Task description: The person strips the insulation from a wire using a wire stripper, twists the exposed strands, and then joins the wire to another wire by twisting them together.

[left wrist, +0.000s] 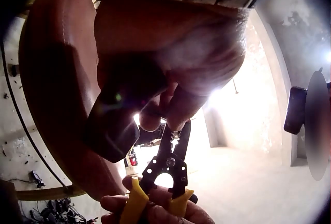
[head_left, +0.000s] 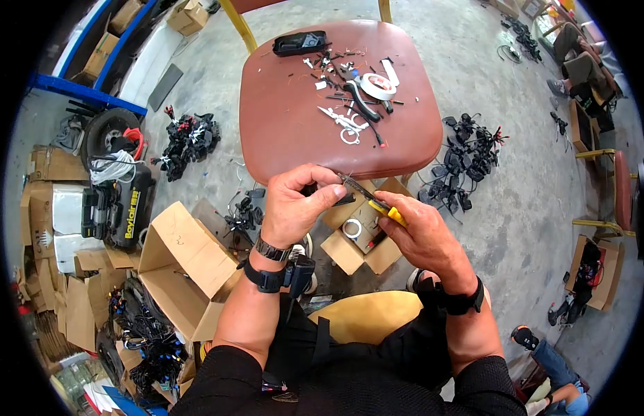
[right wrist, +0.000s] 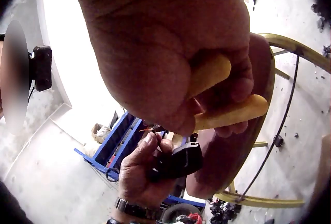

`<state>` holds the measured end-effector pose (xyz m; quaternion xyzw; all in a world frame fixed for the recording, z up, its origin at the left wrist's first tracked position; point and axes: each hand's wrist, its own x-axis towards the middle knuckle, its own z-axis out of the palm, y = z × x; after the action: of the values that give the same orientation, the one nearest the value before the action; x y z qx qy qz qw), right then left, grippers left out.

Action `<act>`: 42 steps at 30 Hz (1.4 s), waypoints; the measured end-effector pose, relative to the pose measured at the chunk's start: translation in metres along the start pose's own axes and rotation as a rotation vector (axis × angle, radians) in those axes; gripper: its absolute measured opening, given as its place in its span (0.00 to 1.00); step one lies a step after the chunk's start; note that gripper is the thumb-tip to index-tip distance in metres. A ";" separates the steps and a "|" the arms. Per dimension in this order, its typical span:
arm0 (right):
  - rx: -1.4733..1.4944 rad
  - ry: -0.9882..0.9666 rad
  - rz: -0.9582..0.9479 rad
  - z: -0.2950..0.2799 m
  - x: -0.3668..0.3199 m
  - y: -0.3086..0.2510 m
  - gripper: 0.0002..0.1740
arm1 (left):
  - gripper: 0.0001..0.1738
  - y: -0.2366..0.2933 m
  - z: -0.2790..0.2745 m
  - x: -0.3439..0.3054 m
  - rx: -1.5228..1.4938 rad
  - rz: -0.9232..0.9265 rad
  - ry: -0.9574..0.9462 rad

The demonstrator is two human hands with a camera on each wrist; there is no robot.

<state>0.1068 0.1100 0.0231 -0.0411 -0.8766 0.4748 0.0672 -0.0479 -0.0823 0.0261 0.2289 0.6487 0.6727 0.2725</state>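
My left hand (head_left: 294,204) holds a black plastic housing (right wrist: 186,161), with a thin reddish wire (right wrist: 147,129) at its fingertips. My right hand (head_left: 427,232) grips the yellow handles of wire strippers (left wrist: 170,164). Their black jaws reach to the left thumb and fingertips, overlapping the wire end there. Both hands are just before the front edge of a red-brown chair seat (head_left: 280,118). On the seat lie a roll of white tape (head_left: 378,87), a black-handled hand tool (head_left: 362,100), white-handled scissors (head_left: 351,132), a black tray (head_left: 299,43) and many small scraps.
Below the hands stands an open cardboard box (head_left: 346,251); a larger one (head_left: 190,263) is at the left. Piles of black cabled parts (head_left: 189,142) lie on the floor on both sides of the chair. A black tool case (head_left: 121,204) stands farther left, near blue shelving (head_left: 93,93).
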 end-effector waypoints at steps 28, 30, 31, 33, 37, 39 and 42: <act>-0.523 0.262 -0.191 -0.002 0.010 -0.003 0.29 | 0.05 0.005 0.009 0.002 0.122 0.173 0.085; -0.525 0.256 -0.184 -0.002 0.010 -0.003 0.29 | 0.05 0.005 0.010 0.003 0.109 0.174 0.090; -0.523 0.260 -0.188 -0.002 0.011 -0.003 0.29 | 0.05 0.006 0.009 0.003 0.134 0.181 0.079; -0.521 0.269 -0.196 -0.002 0.012 -0.003 0.29 | 0.06 0.007 0.006 0.003 0.181 0.197 0.056; -0.489 0.240 -0.163 -0.002 0.010 -0.003 0.39 | 0.05 0.007 0.007 0.004 0.176 0.225 0.057; -0.492 0.238 -0.157 -0.002 0.010 -0.003 0.39 | 0.05 0.008 0.008 0.004 0.165 0.207 0.065; -0.529 0.256 -0.177 -0.002 0.011 -0.003 0.29 | 0.05 0.011 0.011 0.004 0.190 0.214 0.071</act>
<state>0.0962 0.1120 0.0277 -0.0401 -0.9543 0.2135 0.2054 -0.0444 -0.0718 0.0372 0.2975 0.6905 0.6413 0.1532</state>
